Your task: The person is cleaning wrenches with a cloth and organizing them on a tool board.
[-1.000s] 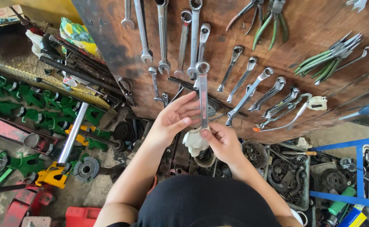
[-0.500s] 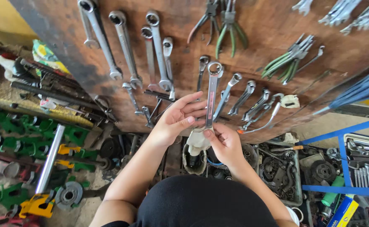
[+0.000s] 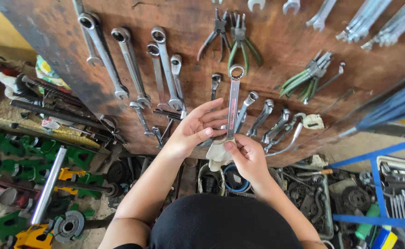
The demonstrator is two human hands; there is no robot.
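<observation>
I hold a long silver combination wrench [image 3: 233, 102] upright in front of a wooden tool board [image 3: 281, 41]. My right hand [image 3: 247, 157] grips its lower end, with a white cloth [image 3: 217, 156] bunched under the fingers. My left hand [image 3: 197, 129] has its fingers spread and rests against the wrench's shaft from the left. The ring end of the wrench points up, near the green-handled pliers [image 3: 240, 39] that hang on the board.
Rows of wrenches [image 3: 133, 64] hang on the board to the left, and more tools [image 3: 313, 71] to the right. Green metal parts [image 3: 8, 157] and a steel bar [image 3: 49, 184] lie lower left. A blue frame [image 3: 373, 184] with a socket tray stands lower right, above boxes of greasy parts.
The view has shifted, so the board now sits lower and further right in the frame. Both hands keep the wrench upright between them; my left fingers have slid slightly along the shaft.
</observation>
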